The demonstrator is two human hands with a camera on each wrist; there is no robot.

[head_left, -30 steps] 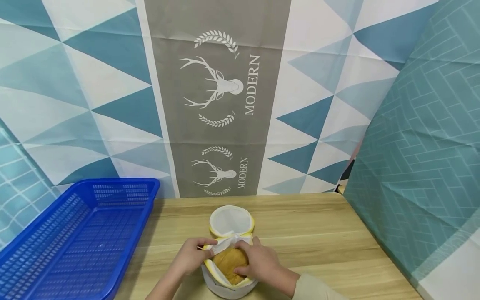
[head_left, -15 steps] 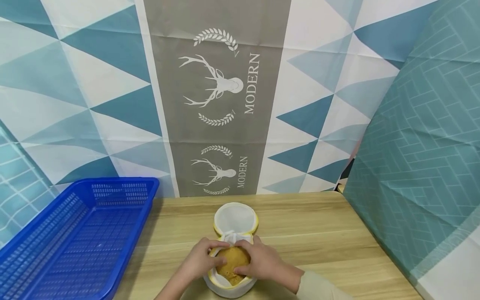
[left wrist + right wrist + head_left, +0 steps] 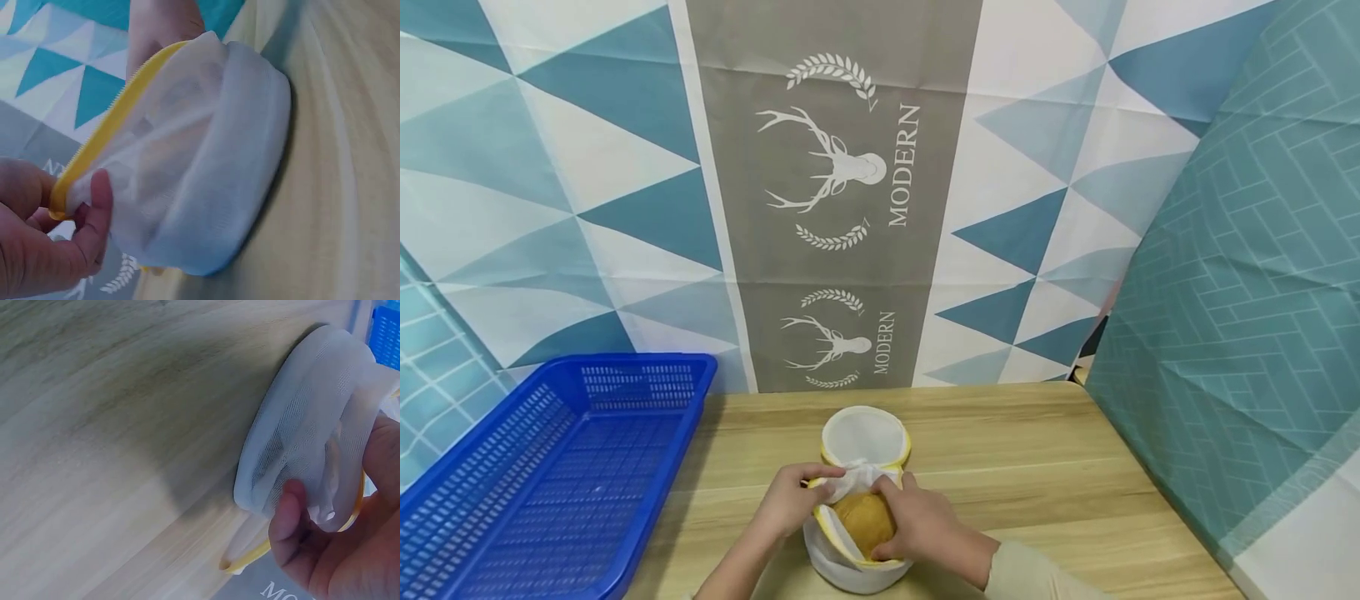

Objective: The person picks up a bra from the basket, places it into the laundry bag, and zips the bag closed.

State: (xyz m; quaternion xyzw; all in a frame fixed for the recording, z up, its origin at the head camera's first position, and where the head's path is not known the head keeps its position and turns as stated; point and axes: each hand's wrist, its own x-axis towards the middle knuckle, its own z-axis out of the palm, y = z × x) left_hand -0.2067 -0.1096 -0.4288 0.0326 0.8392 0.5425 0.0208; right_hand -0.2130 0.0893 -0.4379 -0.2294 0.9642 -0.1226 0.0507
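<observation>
The brown ball (image 3: pixel 863 521) sits inside the white mesh bag (image 3: pixel 857 577) on the table (image 3: pixel 1015 475), just left of the right hand (image 3: pixel 921 525), which is the nearer one: its fingers curl about the ball's right side, thumb at the near end, forefinger at the far. The ball shows no clear long axis; the bag and its round lid (image 3: pixel 865 437), folded open, line up near to far. The left hand (image 3: pixel 790 500), left of the ball, pinches the bag's yellow zip edge (image 3: pixel 115 125), which lies between it and the ball.

From here I can't see the ball's underside, sunk in the bag. Through the mesh, the left wrist view gives only dim shapes. The blue basket (image 3: pixel 632 360), at left, is cut off.
</observation>
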